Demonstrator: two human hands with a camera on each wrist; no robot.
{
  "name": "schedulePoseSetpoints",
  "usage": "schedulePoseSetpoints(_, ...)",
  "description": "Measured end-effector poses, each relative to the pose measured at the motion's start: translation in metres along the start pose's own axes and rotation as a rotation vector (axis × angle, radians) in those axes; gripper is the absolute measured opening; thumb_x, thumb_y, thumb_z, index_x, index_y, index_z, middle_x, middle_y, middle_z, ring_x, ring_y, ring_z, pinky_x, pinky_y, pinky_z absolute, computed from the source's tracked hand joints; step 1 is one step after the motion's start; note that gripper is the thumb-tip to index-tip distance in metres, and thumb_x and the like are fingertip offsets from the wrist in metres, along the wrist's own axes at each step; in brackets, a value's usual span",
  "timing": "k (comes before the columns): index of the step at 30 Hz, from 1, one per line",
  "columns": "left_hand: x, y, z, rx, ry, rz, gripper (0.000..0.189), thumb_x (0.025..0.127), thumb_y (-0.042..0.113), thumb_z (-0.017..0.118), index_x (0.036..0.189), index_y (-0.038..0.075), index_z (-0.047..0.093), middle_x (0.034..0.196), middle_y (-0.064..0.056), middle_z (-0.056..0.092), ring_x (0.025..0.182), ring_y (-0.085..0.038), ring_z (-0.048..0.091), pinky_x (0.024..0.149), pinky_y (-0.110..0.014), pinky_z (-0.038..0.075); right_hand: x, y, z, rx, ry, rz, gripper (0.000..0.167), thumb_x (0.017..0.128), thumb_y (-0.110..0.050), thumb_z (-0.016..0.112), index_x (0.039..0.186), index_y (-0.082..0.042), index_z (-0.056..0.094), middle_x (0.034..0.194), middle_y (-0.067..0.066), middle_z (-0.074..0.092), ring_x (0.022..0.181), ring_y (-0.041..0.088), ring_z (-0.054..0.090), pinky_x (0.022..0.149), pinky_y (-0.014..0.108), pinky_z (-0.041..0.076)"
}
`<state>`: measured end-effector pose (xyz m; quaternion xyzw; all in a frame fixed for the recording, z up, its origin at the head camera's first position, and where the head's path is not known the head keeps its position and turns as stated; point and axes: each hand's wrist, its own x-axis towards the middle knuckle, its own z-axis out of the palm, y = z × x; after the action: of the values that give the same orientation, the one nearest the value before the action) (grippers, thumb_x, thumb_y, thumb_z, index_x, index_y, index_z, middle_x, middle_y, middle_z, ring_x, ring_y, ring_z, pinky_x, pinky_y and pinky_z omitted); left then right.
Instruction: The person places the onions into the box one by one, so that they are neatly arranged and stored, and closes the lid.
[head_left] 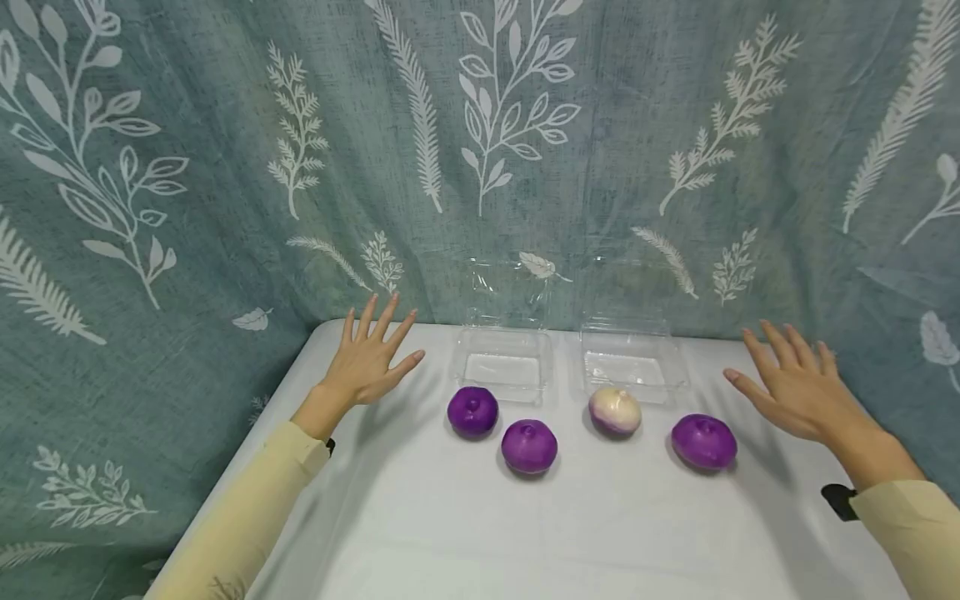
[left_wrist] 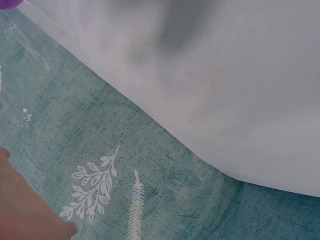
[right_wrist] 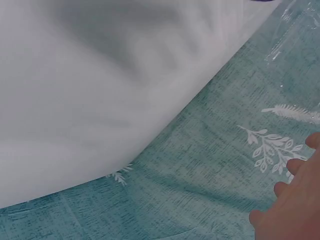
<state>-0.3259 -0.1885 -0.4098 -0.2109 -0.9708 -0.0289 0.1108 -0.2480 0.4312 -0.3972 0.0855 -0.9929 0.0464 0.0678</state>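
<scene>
In the head view my left hand (head_left: 366, 360) hovers over the table's left side, fingers spread and holding nothing. My right hand (head_left: 797, 385), also spread and holding nothing, is raised over the right side. Between them lie a dark purple onion (head_left: 472, 412), a lighter purple onion (head_left: 529, 447), a cream-and-purple onion (head_left: 615, 411) and a wide purple onion (head_left: 704, 442), the last one nearest my right hand. Behind them stand two clear plastic boxes, the left box (head_left: 501, 392) and the right box (head_left: 637, 388), with lids raised. Part of each hand shows at the edge of its wrist view.
A white cloth covers the table (head_left: 585, 533). Directly behind its back edge hangs a green curtain (head_left: 645, 167) with white leaf prints, which also closes off the left side. The raised box lids stand against this curtain.
</scene>
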Motion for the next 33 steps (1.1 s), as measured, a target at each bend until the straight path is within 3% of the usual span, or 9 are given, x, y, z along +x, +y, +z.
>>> schedulePoseSetpoints(9, -0.005, 0.003, -0.001, -0.045, 0.013, 0.005, 0.073, 0.104, 0.066, 0.029, 0.166, 0.029, 0.014, 0.173, -0.003, -0.009, 0.156, -0.038, -0.009, 0.126, -0.068, -0.007, -0.004, -0.011, -0.003, -0.01, 0.033, -0.047, 0.082, 0.108, -0.054, 0.039, 0.164, -0.003, 0.009, 0.167, 0.03, 0.001, 0.151, 0.054, -0.009, 0.117, 0.077, -0.016)
schedulePoseSetpoints(18, -0.007, 0.009, -0.003, -0.165, 0.039, -0.012, 0.067, 0.107, 0.06, 0.03, 0.165, 0.028, 0.02, 0.173, -0.003, -0.005, 0.156, -0.039, -0.007, 0.126, -0.07, 0.002, -0.002, -0.027, -0.009, 0.015, 0.042, -0.076, 0.084, 0.106, -0.054, 0.044, 0.164, -0.003, 0.011, 0.167, 0.029, 0.002, 0.152, 0.052, -0.009, 0.12, 0.075, -0.013)
schedulePoseSetpoints(26, -0.01, 0.014, 0.003, -0.209, 0.074, 0.004, 0.066, 0.108, 0.053, 0.039, 0.164, 0.022, 0.025, 0.172, -0.011, 0.008, 0.155, -0.045, 0.005, 0.124, -0.072, 0.012, -0.008, -0.043, -0.008, 0.047, 0.059, -0.11, 0.085, 0.105, -0.051, 0.05, 0.164, -0.003, 0.01, 0.166, 0.031, 0.004, 0.152, 0.052, -0.008, 0.118, 0.08, -0.002)
schedulePoseSetpoints(33, -0.01, 0.019, 0.005, -0.341, 0.059, -0.017, 0.065, 0.108, 0.054, 0.04, 0.164, 0.022, 0.027, 0.171, -0.01, 0.011, 0.154, -0.043, 0.01, 0.122, -0.074, 0.018, -0.008, -0.059, -0.013, 0.133, 0.085, -0.131, 0.087, 0.104, -0.046, 0.056, 0.164, -0.002, 0.01, 0.166, 0.031, 0.006, 0.15, 0.056, 0.0, 0.114, 0.083, 0.006)
